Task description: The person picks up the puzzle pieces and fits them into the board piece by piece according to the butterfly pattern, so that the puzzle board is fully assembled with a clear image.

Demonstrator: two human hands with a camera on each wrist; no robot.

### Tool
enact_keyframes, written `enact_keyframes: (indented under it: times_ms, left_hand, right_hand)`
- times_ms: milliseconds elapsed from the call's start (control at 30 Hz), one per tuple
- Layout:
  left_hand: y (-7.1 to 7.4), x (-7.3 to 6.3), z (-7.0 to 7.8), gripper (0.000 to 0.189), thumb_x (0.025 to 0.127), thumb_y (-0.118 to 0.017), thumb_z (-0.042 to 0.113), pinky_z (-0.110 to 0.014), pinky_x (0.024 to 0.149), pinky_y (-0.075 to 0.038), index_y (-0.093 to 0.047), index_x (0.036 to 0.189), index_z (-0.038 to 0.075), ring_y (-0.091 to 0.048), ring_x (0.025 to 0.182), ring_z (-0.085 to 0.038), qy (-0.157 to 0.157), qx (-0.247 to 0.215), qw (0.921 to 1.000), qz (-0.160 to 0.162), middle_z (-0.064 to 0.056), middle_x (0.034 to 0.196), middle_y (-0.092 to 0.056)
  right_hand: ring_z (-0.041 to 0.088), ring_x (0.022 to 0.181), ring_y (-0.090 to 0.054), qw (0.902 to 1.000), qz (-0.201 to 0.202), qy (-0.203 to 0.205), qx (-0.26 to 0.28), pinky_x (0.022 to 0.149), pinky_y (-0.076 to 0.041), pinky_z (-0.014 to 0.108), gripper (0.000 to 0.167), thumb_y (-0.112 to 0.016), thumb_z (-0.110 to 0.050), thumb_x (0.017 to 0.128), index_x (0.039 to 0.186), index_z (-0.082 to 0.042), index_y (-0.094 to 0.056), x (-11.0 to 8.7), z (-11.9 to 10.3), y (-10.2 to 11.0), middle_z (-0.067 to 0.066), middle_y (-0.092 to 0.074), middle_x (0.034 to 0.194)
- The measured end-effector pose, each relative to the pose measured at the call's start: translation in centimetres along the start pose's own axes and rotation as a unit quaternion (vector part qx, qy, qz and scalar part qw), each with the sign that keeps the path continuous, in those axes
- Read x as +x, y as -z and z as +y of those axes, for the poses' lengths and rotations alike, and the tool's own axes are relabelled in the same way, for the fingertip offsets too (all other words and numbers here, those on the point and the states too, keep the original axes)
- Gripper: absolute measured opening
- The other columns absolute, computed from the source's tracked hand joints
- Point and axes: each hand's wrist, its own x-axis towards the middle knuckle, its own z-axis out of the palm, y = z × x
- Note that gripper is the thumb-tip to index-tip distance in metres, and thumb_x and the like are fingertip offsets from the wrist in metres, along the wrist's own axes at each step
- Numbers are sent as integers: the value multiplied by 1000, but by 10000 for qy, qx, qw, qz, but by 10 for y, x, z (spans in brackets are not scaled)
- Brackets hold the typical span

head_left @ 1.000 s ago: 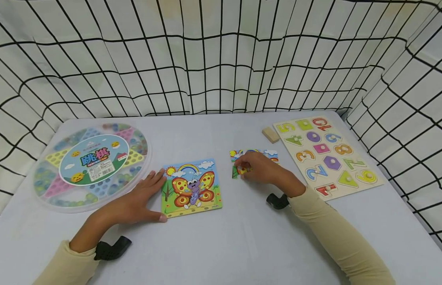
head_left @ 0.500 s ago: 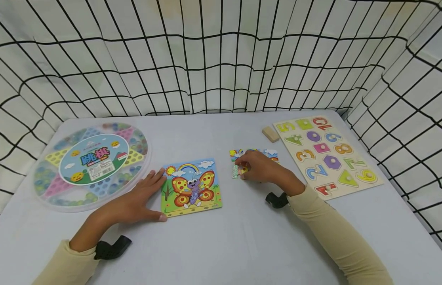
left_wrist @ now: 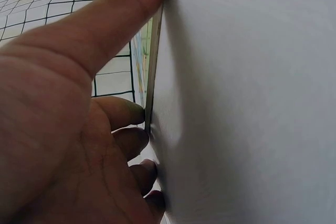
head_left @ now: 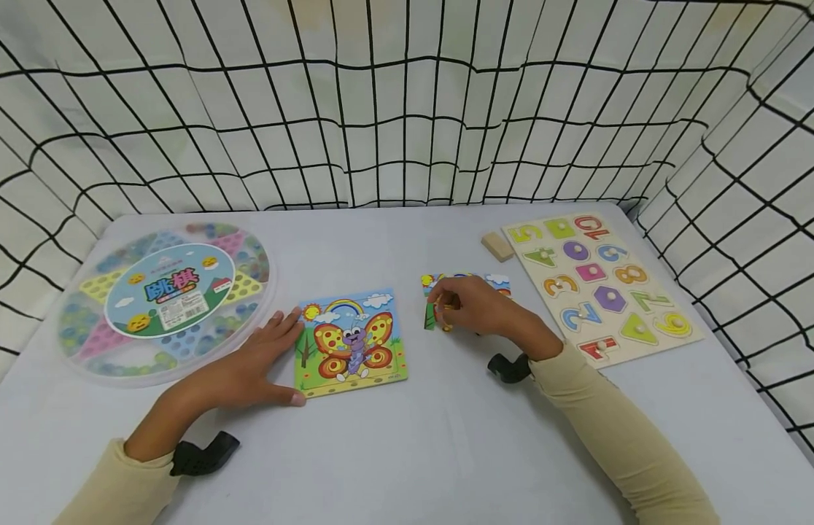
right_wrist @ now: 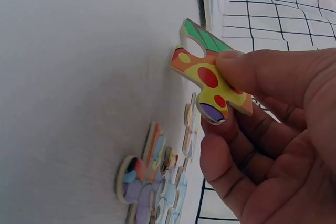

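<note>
My left hand [head_left: 246, 379] lies spread at the left side of the square butterfly picture board [head_left: 356, 346], thumb at its lower left corner and fingertips at its upper left edge. In the left wrist view, the fingertips [left_wrist: 128, 142] touch the board's thin edge. To the right, my right hand [head_left: 475, 306] pinches a jigsaw piece [right_wrist: 207, 77] between thumb and fingers. Green, orange and yellow with red spots, the piece is held tilted above the table. Joined jigsaw pieces [right_wrist: 142, 195] with purple and blue parts lie below that hand, partly hidden by it in the head view.
A round Chinese checkers box [head_left: 171, 292] with coloured marbles sits at the left. At the right lies a wooden number-and-shape peg board [head_left: 607, 295], with a small wooden block [head_left: 497, 246] by its upper left corner. Black wire mesh [head_left: 394, 124] stands behind the table.
The jigsaw piece has turned in my right fingers: its green part showed pale half a second ago and shows green again now. My left hand has stayed by the board.
</note>
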Motion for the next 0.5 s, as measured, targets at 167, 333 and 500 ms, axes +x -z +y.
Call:
enact_keyframes:
  times_ms: [167, 333, 500]
  left_hand:
    - [0, -1, -1, 114, 74, -78, 55, -62, 113, -3, -18, 155, 1, 8, 146, -38, -20, -16, 10000, 28, -11, 163, 0]
    - [-1, 0, -2, 114, 74, -78, 56, -62, 113, -4, -18, 155, 2, 8, 146, -38, -39, -2, 10000, 25, -10, 163, 0]
    - [-1, -2, -3, 115, 74, -79, 54, -61, 113, -3, -17, 154, 0, 9, 146, -38, 2, 2, 10000, 13, -12, 163, 0]
  right_hand:
    - [13, 71, -57, 9996, 33, 134, 251, 62, -47, 27, 16, -62, 0, 91, 106, -4, -66, 3, -4, 1, -4, -68, 81]
    - [13, 72, -59, 9995, 128, 153, 250, 62, -49, 28, 14, -65, -6, 93, 106, -7, -67, 9, -10, 0, -5, -67, 81]
    - [13, 73, -59, 9989, 98, 270, 363, 63, -49, 28, 14, -65, -7, 93, 108, -9, -67, 19, -25, -7, -6, -67, 81]
